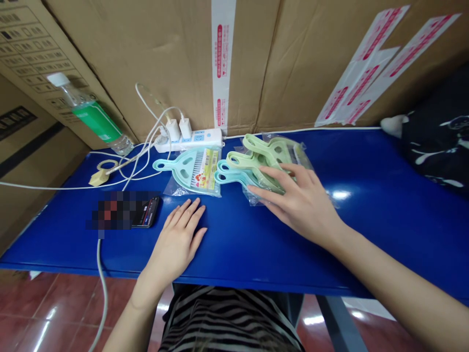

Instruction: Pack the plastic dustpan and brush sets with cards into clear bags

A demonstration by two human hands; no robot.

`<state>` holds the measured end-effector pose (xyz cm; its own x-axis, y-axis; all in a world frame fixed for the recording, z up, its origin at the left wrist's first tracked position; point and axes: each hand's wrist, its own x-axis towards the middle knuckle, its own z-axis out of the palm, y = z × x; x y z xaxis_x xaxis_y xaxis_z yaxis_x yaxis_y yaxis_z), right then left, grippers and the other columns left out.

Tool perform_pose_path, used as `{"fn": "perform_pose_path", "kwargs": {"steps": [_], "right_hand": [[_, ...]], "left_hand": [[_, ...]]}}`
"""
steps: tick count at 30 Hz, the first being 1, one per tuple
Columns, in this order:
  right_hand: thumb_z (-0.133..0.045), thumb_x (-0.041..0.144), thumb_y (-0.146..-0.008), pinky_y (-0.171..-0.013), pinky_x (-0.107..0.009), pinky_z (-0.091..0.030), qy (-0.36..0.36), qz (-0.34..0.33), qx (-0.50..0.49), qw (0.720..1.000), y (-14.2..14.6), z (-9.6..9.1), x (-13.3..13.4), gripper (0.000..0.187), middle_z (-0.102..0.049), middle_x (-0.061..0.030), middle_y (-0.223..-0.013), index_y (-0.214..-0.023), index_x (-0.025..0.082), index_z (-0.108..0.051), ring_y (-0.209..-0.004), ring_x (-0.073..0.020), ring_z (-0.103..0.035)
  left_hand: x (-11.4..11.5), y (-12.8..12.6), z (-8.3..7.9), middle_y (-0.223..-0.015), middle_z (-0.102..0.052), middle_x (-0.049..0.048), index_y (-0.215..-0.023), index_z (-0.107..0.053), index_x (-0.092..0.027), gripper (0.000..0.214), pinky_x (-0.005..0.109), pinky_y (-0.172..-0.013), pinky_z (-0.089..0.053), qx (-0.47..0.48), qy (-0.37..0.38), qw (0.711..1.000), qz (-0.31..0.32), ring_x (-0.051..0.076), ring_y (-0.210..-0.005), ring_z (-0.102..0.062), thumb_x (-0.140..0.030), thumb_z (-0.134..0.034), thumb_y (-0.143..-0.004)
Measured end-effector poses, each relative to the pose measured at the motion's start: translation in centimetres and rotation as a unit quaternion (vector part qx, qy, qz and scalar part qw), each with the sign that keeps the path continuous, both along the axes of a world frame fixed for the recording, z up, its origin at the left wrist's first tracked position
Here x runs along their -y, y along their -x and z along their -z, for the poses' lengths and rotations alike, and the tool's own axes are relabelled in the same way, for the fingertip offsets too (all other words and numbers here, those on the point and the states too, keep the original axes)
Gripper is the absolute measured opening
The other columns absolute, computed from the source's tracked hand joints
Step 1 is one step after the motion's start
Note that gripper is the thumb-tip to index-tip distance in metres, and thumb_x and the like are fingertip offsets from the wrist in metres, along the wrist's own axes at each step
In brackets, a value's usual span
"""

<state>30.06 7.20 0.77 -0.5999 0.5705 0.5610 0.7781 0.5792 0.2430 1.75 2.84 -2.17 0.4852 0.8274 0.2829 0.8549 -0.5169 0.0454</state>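
My left hand lies flat on the blue table, palm down and fingers apart, touching nothing else. My right hand rests on a clear plastic bag holding a stack of pale green and light blue plastic dustpans, its fingers spread over the handles. Just left of that stack lies a light blue dustpan with a small brush, in packaging with a yellow label. A smartphone, partly blurred out, lies left of my left hand.
A white power strip with plugged-in chargers and white cables sits against large cardboard boxes. A water bottle leans at the back left, near a tape roll. Dark patterned fabric lies at the right.
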Motion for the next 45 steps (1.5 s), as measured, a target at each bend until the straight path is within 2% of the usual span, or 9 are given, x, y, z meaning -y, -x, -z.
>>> {"fn": "perform_pose_path", "kwargs": {"steps": [7,17,28,37,42,45], "right_hand": [[-0.059,0.018,-0.092,-0.079,-0.04,-0.044,-0.006,-0.006,-0.003,1.0,0.1,0.2,-0.2,0.026,-0.067,-0.0092,-0.125,-0.11,0.03,-0.073,-0.109,-0.0291,-0.054],[-0.058,0.012,-0.09,-0.09,-0.046,-0.047,0.019,-0.024,-0.041,0.999,-0.3,1.3,-0.7,0.032,-0.061,-0.011,-0.133,-0.115,0.029,-0.069,-0.119,-0.0305,-0.051],[-0.055,0.016,-0.092,-0.088,-0.052,-0.052,0.015,-0.028,-0.038,0.999,-0.1,0.4,-0.5,0.035,-0.057,-0.0197,-0.132,-0.126,0.022,-0.063,-0.115,-0.0339,-0.055],[-0.061,0.026,-0.091,-0.089,-0.055,-0.051,0.035,-0.024,-0.05,0.998,-0.6,0.6,-0.5,0.053,-0.053,-0.021,-0.134,-0.142,0.022,-0.048,-0.114,-0.0355,-0.054],[-0.063,0.032,-0.09,-0.095,-0.059,-0.047,0.054,-0.024,-0.064,0.996,-0.6,0.5,-0.5,0.056,-0.052,-0.0193,-0.136,-0.143,0.025,-0.048,-0.12,-0.0368,-0.049],[-0.064,0.031,-0.089,-0.096,-0.058,-0.047,0.047,-0.034,-0.062,0.996,-0.5,0.5,-0.4,0.049,-0.054,-0.0202,-0.134,-0.135,0.021,-0.055,-0.12,-0.0367,-0.049]], "left_hand": [[0.0,0.0,0.0,-0.139,-0.059,0.0135,-0.134,-0.055,-0.015,0.046,0.048,-0.104,-0.05,-0.005,-0.011,1.0,0.004,0.028,-0.133,-0.052,-0.038,-0.029,-0.103],[0.0,-0.1,0.1,-0.138,-0.059,0.0136,-0.133,-0.056,-0.014,0.046,0.047,-0.104,-0.05,-0.011,-0.018,1.0,0.004,0.028,-0.132,-0.053,-0.037,-0.029,-0.103],[0.0,0.0,0.2,-0.138,-0.06,0.0132,-0.133,-0.056,-0.014,0.047,0.047,-0.104,-0.05,-0.018,-0.028,0.999,0.005,0.027,-0.132,-0.053,-0.037,-0.027,-0.104],[0.0,0.1,0.2,-0.139,-0.059,0.0128,-0.134,-0.055,-0.015,0.046,0.047,-0.104,-0.05,-0.015,-0.017,1.0,0.005,0.027,-0.133,-0.052,-0.037,-0.029,-0.103],[0.0,0.0,0.1,-0.139,-0.059,0.0133,-0.134,-0.055,-0.014,0.046,0.047,-0.104,-0.05,-0.01,-0.02,1.0,0.007,0.028,-0.132,-0.053,-0.037,-0.029,-0.103],[0.0,0.1,0.1,-0.14,-0.059,0.0126,-0.134,-0.055,-0.015,0.046,0.047,-0.105,-0.049,-0.013,-0.012,1.0,0.003,0.027,-0.133,-0.052,-0.038,-0.029,-0.103]]}}
